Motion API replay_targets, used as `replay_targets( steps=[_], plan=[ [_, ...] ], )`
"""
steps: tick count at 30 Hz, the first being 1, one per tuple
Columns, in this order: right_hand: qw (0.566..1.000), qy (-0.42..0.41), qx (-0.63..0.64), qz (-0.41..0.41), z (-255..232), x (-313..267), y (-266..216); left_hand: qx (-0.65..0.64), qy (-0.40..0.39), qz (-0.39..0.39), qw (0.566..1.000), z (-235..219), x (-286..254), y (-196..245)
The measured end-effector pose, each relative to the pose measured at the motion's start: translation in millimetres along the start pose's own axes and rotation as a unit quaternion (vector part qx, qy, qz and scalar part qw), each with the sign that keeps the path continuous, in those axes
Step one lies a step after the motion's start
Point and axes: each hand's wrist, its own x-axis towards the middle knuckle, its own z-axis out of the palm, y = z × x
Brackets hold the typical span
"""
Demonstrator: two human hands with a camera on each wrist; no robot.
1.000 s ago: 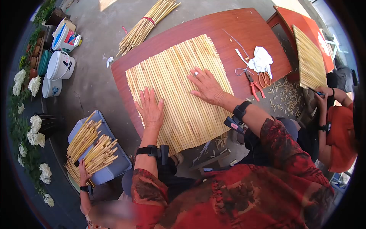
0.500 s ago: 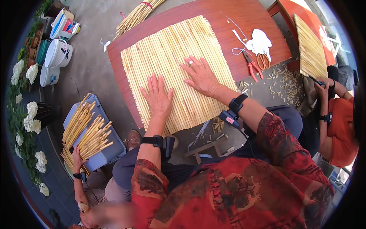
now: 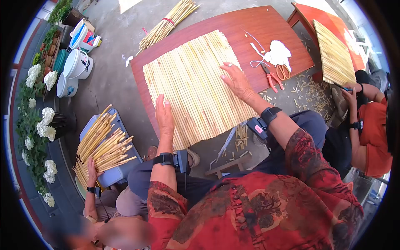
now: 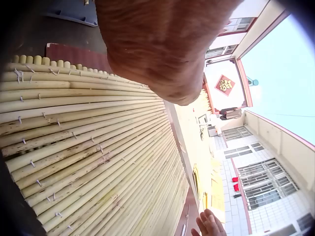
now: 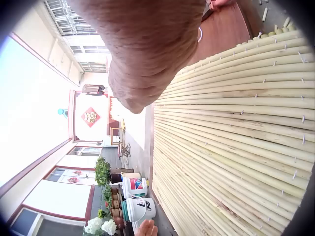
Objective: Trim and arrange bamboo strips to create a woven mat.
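Note:
A mat of pale reed sticks [image 3: 196, 83] lies on the reddish-brown table [image 3: 266, 25], its near edge reaching past the table's front. The left hand [image 3: 165, 118] is at the mat's left side, fingers extended and thumb up; the right hand [image 3: 239, 83] is at its right side with fingers spread and slightly bent. Neither holds anything. Whether they touch the mat is unclear. Short white ties dot the sticks [image 4: 98, 147] in the left wrist view, and the same mat [image 5: 236, 132] fills the right side of the right wrist view.
Red-handled pliers [image 3: 271, 79], scissors [image 3: 283, 72] and a white cloth [image 3: 278, 53] lie on the table's right. A stick bundle [image 3: 168, 23] is behind it. A blue tray [image 3: 118, 175] of sticks stands left, beside another person's hand. Someone at right holds another mat [image 3: 333, 52].
Both hands lay flat on the mat earlier; they have moved apart to its left and right sides. The head view has shifted.

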Motion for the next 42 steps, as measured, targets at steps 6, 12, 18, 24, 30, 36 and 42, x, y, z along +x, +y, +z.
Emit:
replay_targets(
  steps=[6, 12, 18, 24, 30, 36, 42],
  plan=[
    [0.925, -0.078, -0.059, 0.366, -37, -78, 53, -0.087, 0.010, -0.304, 0.949, -37, -39, -40],
    [0.840, -0.160, 0.198, 0.479, -32, -118, 48, -0.154, 0.015, -0.337, 0.929, -30, -70, -35],
    [0.824, -0.096, 0.298, 0.472, -43, -106, 48, -0.202, -0.039, -0.360, 0.910, -36, -74, -54],
    [0.813, 0.026, 0.157, 0.561, -42, -110, 50, -0.019, -0.108, -0.345, 0.932, -28, -70, -102],
    [0.917, 0.057, -0.071, 0.387, -40, -122, 52, -0.148, -0.089, -0.439, 0.882, -35, -82, -59],
    [0.968, -0.014, -0.135, 0.213, -45, -110, 7, -0.214, -0.133, -0.443, 0.860, -28, -82, -65],
    [0.983, -0.088, -0.157, 0.031, -16, -74, -35, -0.001, -0.134, -0.339, 0.931, -23, -82, -75]
  ],
)
